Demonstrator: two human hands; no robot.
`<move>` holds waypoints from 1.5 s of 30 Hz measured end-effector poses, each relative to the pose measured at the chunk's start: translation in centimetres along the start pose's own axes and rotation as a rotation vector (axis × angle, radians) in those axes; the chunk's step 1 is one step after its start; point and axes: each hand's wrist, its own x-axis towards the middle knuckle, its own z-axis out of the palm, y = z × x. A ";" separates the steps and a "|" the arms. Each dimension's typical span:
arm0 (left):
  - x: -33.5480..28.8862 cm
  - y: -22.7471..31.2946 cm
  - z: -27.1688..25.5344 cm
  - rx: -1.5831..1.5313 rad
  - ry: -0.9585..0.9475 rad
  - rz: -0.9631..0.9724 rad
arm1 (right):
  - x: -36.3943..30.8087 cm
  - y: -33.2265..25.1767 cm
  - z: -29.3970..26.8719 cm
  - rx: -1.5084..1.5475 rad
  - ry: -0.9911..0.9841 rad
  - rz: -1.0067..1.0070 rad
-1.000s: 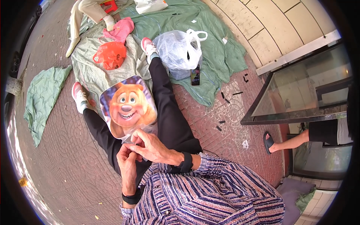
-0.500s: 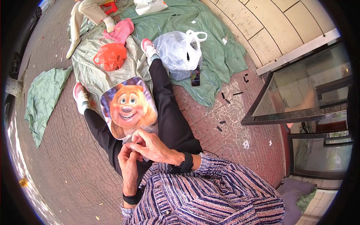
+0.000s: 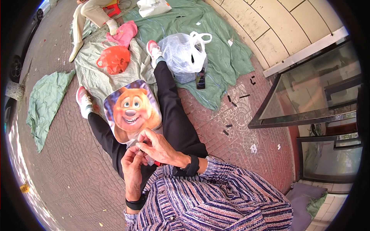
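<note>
My left hand (image 3: 133, 166) and my right hand (image 3: 160, 149) meet above my lap, fingertips pinched together. A tiny dark piece (image 3: 141, 151) shows between them, too small to name. The fingers of both hands are closed around it. Beneath and beside the hands, some crumpled clear plastic (image 3: 133, 138) lies at the near edge of a square seat or board (image 3: 133, 109) printed with an orange cartoon bear's face. That seat stands between my outstretched legs. A bit of red (image 3: 157, 163) peeks out under my right wrist.
Ahead lie a red plastic bag (image 3: 115, 59), a pink cloth (image 3: 125, 32) and a large white plastic bag (image 3: 181, 54) with a phone (image 3: 200, 78) beside it. Black strips (image 3: 231, 101) are scattered on the paving at right, near a glass door (image 3: 308, 92). Another person's legs (image 3: 92, 17) are far left.
The fingertips have shifted slightly, and the small dark piece between them now shows. A bit of red has come into sight under my right wrist.
</note>
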 end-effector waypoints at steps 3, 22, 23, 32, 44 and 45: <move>-0.2 0.1 0.1 -0.026 0.015 -0.015 | 0.0 0.9 0.2 -0.088 0.031 -0.106; -0.2 -0.5 -0.9 -0.177 -0.026 -0.031 | 0.0 1.0 0.2 0.006 0.003 -0.067; -0.2 -0.5 -1.0 -0.171 -0.024 -0.030 | 0.0 1.2 0.3 -0.034 0.016 -0.097; 0.3 -0.4 -0.7 -0.138 -0.019 -0.064 | -0.2 1.1 0.5 -0.123 -0.003 -0.113; 0.0 -0.4 -0.8 -0.089 -0.037 -0.044 | 0.1 2.0 0.4 0.147 0.031 0.079; 0.1 -0.3 -0.7 -0.103 -0.048 -0.065 | 0.2 1.4 0.1 0.225 0.032 0.162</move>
